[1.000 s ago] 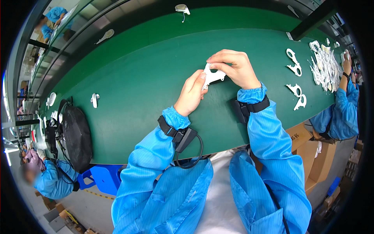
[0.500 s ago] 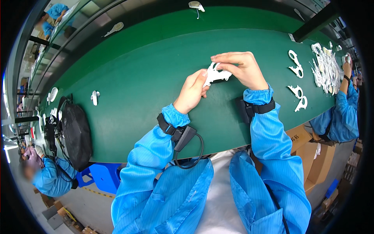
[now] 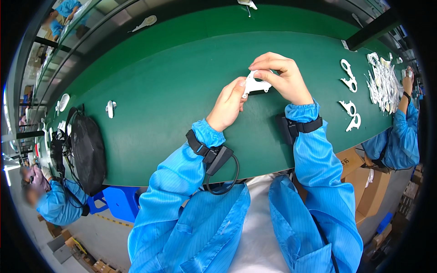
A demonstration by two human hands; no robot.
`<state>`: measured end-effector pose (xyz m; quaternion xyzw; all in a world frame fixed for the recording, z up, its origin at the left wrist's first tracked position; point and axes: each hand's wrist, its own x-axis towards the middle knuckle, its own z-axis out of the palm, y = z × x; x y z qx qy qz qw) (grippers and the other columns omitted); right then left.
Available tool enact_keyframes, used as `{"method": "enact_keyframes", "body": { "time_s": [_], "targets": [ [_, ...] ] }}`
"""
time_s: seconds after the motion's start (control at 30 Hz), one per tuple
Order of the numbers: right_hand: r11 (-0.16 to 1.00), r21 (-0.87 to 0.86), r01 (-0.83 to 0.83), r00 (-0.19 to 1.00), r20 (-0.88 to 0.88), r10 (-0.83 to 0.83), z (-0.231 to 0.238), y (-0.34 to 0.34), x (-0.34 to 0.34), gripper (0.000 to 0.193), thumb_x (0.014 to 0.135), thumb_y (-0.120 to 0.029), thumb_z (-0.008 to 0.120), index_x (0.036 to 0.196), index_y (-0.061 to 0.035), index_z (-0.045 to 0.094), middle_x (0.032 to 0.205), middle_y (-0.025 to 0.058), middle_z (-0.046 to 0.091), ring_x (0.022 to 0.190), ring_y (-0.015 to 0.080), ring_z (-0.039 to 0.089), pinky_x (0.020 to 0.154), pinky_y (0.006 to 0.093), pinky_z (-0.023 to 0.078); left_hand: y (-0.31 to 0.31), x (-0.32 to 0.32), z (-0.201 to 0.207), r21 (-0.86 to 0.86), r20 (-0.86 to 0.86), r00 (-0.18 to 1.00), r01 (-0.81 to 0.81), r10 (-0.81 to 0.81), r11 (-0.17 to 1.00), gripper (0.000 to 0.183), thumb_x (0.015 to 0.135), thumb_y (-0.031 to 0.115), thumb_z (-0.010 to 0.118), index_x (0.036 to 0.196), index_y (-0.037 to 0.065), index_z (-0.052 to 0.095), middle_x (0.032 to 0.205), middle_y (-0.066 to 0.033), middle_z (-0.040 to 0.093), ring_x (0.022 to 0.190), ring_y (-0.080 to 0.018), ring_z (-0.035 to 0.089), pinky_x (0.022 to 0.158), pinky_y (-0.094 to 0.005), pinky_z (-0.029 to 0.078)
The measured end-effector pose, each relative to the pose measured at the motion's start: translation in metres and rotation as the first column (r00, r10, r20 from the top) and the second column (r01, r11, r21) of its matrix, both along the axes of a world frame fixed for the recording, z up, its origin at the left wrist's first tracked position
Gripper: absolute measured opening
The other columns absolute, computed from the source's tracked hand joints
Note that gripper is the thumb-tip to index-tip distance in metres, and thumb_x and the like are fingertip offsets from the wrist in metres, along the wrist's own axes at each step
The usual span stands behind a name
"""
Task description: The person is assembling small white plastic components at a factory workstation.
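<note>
Between my hands, above the green table, is a white plastic part (image 3: 250, 86) with a round opening. My left hand (image 3: 228, 101) pinches its left end between thumb and fingers. My right hand (image 3: 286, 80) grips its upper right side, thumb near the opening and fingertips at the top edge. The fingers cover some of the part. A dark strip shows just under its lower edge; I cannot make out what it is. To the right lie similar white ring-shaped parts, one pair (image 3: 348, 75) farther off and another pair (image 3: 350, 115) nearer.
A heap of thin white pieces (image 3: 383, 84) covers the table's right end, beside a co-worker in blue (image 3: 395, 136). On the left stand a black bag (image 3: 87, 152) and a small white piece (image 3: 110, 109). A dark post (image 3: 371, 31) rises at the back right. Cardboard boxes (image 3: 371, 189) stand below the right edge.
The white part has turned in my hands, so its round opening now shows more fully. My left hand has shifted slightly right. The view has moved a little.
</note>
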<state>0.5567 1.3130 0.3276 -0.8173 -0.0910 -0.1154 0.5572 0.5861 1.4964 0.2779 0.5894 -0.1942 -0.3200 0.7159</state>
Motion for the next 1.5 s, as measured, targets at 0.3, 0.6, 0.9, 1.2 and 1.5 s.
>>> {"method": "enact_keyframes", "body": {
  "time_s": [0.3,0.6,0.9,1.2,1.5],
  "targets": [
    [0.979,0.204,-0.028,0.992,-0.112,0.052,-0.004,0.000,-0.001,0.013,0.083,-0.004,0.066,0.094,0.0015,0.071,0.091,0.0062,0.063,0.081,0.0148,0.062,0.072,0.0267,0.052,-0.002,-0.007,0.000,0.095,0.245,0.967,-0.101,0.075,0.990,0.039,0.103,0.032,0.035,0.089,0.000,0.053,0.067,-0.0018,0.046,0.060,-0.0119,0.042,0.057,-0.0296,0.038],
    [0.964,0.262,-0.050,0.995,-0.067,0.070,-0.013,0.007,0.001,0.012,0.087,-0.008,0.062,0.093,0.0020,0.066,0.097,0.0050,0.059,0.085,0.0127,0.058,0.075,0.0260,0.049,-0.003,-0.010,-0.001,0.078,0.275,0.949,-0.179,0.151,0.981,0.038,0.103,0.029,0.036,0.102,-0.002,0.057,0.066,-0.0033,0.047,0.061,-0.0124,0.045,0.057,-0.0299,0.040],
    [0.976,0.205,-0.068,0.997,-0.017,0.073,-0.019,0.013,0.002,0.021,0.093,-0.021,0.056,0.091,-0.0001,0.057,0.096,0.0054,0.055,0.087,0.0142,0.052,0.078,0.0276,0.044,-0.004,-0.009,-0.002,0.094,0.275,0.950,-0.183,0.151,0.979,0.037,0.103,0.027,0.037,0.101,-0.003,0.057,0.065,-0.0042,0.048,0.060,-0.0124,0.045,0.057,-0.0303,0.040],
    [0.979,0.200,-0.036,0.998,0.059,0.025,-0.023,0.017,0.004,0.017,0.094,-0.015,0.053,0.094,0.0002,0.060,0.097,0.0073,0.060,0.089,0.0167,0.057,0.079,0.0295,0.047,-0.004,-0.011,0.002,0.093,0.292,0.938,-0.224,0.188,0.970,0.035,0.102,0.026,0.038,0.106,-0.003,0.056,0.065,-0.0052,0.050,0.058,-0.0135,0.048,0.056,-0.0307,0.041],
    [0.994,0.100,-0.044,0.996,0.081,0.036,-0.022,0.016,0.002,0.018,0.098,-0.014,0.047,0.093,0.0005,0.056,0.092,0.0071,0.056,0.082,0.0170,0.053,0.074,0.0283,0.045,0.001,-0.006,0.006,0.132,0.396,0.912,-0.171,0.106,0.976,0.037,0.103,0.028,0.035,0.100,-0.002,0.057,0.066,0.0002,0.046,0.060,-0.0087,0.040,0.055,-0.0267,0.036]
  ]
}}
